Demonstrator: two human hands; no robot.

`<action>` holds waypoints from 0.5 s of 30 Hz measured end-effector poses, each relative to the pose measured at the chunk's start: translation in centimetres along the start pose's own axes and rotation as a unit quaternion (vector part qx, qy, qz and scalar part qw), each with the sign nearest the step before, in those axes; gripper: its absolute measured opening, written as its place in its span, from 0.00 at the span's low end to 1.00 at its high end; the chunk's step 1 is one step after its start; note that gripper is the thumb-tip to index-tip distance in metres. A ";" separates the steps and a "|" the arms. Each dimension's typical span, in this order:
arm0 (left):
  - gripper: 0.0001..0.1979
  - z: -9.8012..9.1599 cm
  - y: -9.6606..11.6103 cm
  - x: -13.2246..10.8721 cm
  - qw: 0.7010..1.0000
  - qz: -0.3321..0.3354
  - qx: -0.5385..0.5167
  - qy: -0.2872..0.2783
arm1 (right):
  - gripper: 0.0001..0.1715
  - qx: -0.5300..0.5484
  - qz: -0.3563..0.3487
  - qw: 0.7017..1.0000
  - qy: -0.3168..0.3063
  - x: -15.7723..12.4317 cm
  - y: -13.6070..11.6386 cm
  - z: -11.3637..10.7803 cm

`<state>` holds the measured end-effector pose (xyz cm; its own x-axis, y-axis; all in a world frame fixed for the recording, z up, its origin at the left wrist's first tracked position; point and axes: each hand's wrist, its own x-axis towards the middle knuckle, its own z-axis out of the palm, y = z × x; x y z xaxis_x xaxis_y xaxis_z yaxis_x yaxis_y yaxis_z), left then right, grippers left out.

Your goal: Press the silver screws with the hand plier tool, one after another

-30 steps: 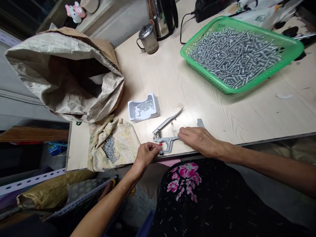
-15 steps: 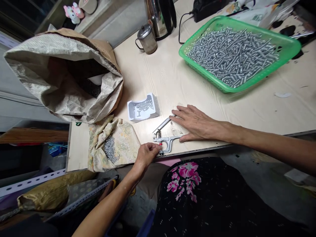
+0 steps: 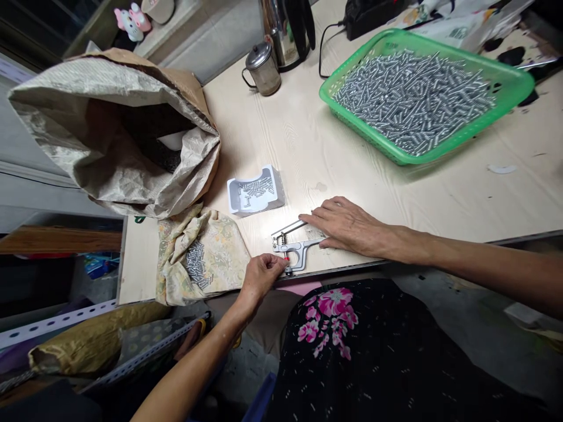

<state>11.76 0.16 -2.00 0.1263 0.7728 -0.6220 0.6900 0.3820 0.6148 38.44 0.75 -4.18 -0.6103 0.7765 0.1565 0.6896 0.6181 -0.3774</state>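
Observation:
Silver hand press pliers [image 3: 301,255] with a spring lie at the table's front edge, their lever and lower handle pointing right. My right hand [image 3: 352,227] is closed over the handle ends, fingers on the lever and thumb by the lower handle. At the jaw, my left hand [image 3: 264,272] pinches with thumb and forefinger; whatever is between the tips is too small to make out. A red bit shows on the jaw beside those fingertips. Left of this hand, small metal pins [image 3: 197,265] lie on a patterned cloth [image 3: 229,237]. Behind it, a cut-down white box [image 3: 275,199] holds several similar pins.
A green basket [image 3: 391,153] heaped with threaded metal pieces stands at the back right. A large open paper sack [image 3: 193,176] sits at the left. A lidded metal mug [image 3: 266,76] and a kettle [image 3: 285,35] stand at the back. The table edge [image 3: 352,268] runs close to my body.
My right hand has moved down slightly and its fingers have drawn together. The lever has come down closer to the lower handle. My left hand stays at the jaw.

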 end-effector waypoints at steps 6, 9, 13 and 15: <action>0.14 1.3 1.4 -0.9 0.922 0.256 0.252 0.145 | 0.28 0.030 0.024 0.999 0.011 -0.4 -0.4 0.9; 0.25 2.7 3.3 0.3 0.855 0.375 0.341 0.107 | 0.32 0.042 0.028 0.999 0.015 -0.5 -0.4 1.0; 0.31 3.5 5.1 2.8 0.821 0.408 0.398 0.029 | 0.43 0.072 0.028 0.997 0.013 -0.9 0.1 0.3; 0.32 3.4 5.5 3.5 0.815 0.399 0.419 0.012 | 0.42 0.062 0.044 0.997 -0.010 -1.1 0.3 -0.3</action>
<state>18.43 3.21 -2.41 0.7665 0.6193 -0.1701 0.6409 -0.7205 0.2648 39.44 0.06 -4.19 -0.5579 0.8239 0.1002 0.6882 0.5267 -0.4989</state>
